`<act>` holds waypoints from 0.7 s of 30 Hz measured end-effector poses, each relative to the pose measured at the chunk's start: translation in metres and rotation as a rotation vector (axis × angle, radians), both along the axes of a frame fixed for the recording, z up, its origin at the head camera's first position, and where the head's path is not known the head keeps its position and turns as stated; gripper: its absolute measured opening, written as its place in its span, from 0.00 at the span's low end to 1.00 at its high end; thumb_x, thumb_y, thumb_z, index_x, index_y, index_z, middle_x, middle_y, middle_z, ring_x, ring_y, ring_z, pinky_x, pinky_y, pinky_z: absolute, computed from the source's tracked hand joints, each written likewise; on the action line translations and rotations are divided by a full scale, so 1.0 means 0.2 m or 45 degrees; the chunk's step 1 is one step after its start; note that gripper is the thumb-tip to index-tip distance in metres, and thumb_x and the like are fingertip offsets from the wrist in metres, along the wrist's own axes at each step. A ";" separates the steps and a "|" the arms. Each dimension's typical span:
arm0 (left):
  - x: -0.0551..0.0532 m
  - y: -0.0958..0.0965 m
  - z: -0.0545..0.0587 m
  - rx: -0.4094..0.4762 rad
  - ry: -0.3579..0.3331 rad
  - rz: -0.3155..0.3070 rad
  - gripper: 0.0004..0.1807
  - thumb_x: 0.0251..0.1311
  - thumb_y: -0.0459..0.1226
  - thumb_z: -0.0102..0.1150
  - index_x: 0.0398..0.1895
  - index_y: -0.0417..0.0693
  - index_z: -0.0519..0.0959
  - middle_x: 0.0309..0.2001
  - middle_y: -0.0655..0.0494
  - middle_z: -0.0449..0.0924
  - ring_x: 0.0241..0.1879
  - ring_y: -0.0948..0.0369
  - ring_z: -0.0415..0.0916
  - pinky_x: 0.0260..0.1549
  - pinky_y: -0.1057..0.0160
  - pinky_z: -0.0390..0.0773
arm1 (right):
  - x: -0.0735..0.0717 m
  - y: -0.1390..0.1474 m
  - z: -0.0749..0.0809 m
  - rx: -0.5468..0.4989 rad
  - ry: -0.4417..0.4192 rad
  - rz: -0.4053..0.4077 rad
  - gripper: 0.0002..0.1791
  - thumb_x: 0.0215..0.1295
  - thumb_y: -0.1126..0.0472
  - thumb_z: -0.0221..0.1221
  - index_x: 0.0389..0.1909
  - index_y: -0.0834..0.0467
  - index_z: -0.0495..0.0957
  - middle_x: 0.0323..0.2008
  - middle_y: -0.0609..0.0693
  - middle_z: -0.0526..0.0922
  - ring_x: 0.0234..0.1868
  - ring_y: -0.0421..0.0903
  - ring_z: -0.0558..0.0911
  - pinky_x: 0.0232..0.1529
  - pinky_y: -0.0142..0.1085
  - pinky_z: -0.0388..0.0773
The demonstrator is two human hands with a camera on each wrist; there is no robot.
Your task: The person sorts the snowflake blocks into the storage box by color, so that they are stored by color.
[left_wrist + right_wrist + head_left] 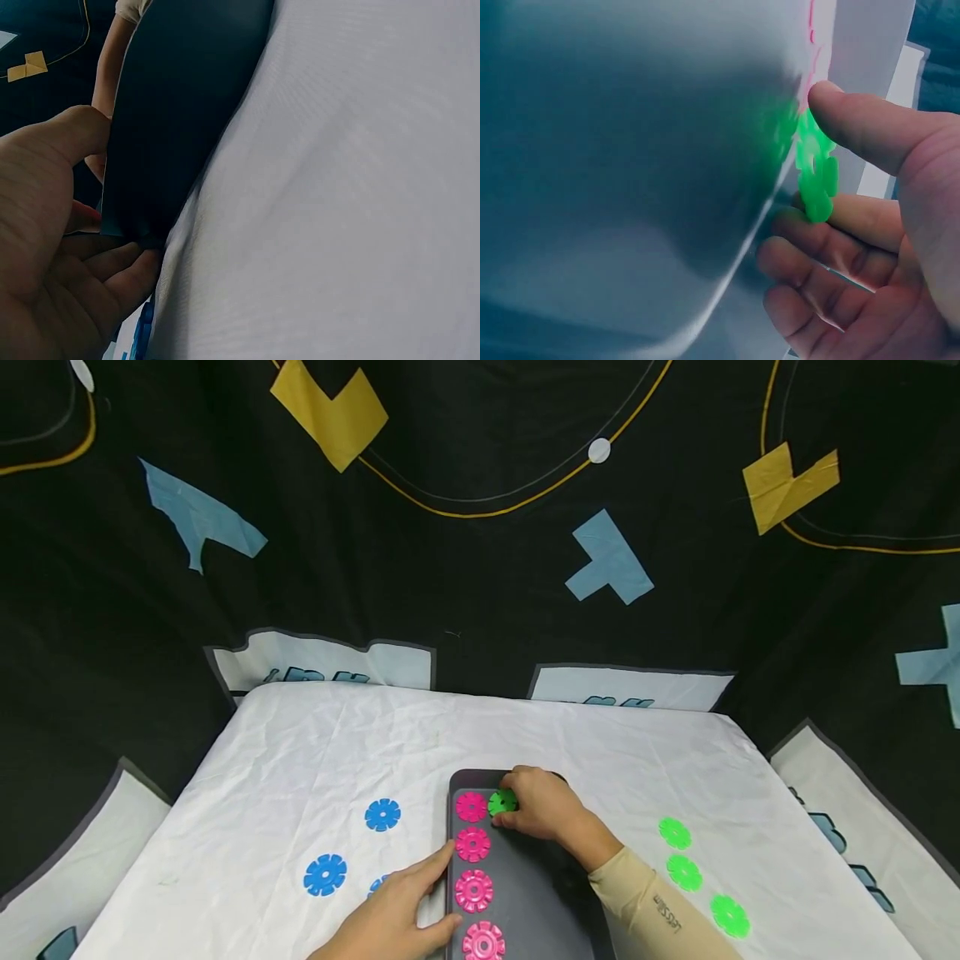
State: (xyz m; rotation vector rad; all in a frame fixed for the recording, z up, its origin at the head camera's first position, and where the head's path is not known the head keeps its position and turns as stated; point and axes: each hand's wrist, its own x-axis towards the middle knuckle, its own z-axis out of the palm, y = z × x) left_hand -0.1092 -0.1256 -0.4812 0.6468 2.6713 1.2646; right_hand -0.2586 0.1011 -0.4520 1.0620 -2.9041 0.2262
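From my remote station I see a dark tray [547, 893] on the white cloth [337, 743], a column of four pink discs [473, 844] visible along its left side. At its far end, my right hand [543, 803] pinches a green disc [817, 169] between thumb and fingertips, just beside the farthest pink one; whether it touches the tray floor I can't tell. My left hand [405, 903] has thumb and index finger spread, resting against the left rim. Blue discs [325, 875] lie left of the tray, three green discs [684, 872] right.
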 end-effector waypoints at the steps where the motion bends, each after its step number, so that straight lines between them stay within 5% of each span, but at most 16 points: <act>1: 0.00 0.00 0.00 0.001 -0.002 -0.001 0.46 0.60 0.53 0.63 0.75 0.41 0.55 0.70 0.50 0.64 0.66 0.53 0.64 0.60 0.52 0.69 | 0.00 0.00 -0.01 0.001 0.002 0.002 0.25 0.51 0.45 0.72 0.43 0.58 0.84 0.34 0.45 0.81 0.29 0.37 0.74 0.30 0.32 0.74; 21: 0.00 0.00 -0.01 0.007 0.043 -0.008 0.46 0.60 0.52 0.63 0.75 0.40 0.55 0.70 0.49 0.64 0.66 0.53 0.65 0.59 0.53 0.70 | 0.02 0.03 -0.03 0.033 0.057 -0.056 0.24 0.49 0.41 0.71 0.38 0.57 0.84 0.31 0.45 0.77 0.28 0.38 0.73 0.30 0.34 0.74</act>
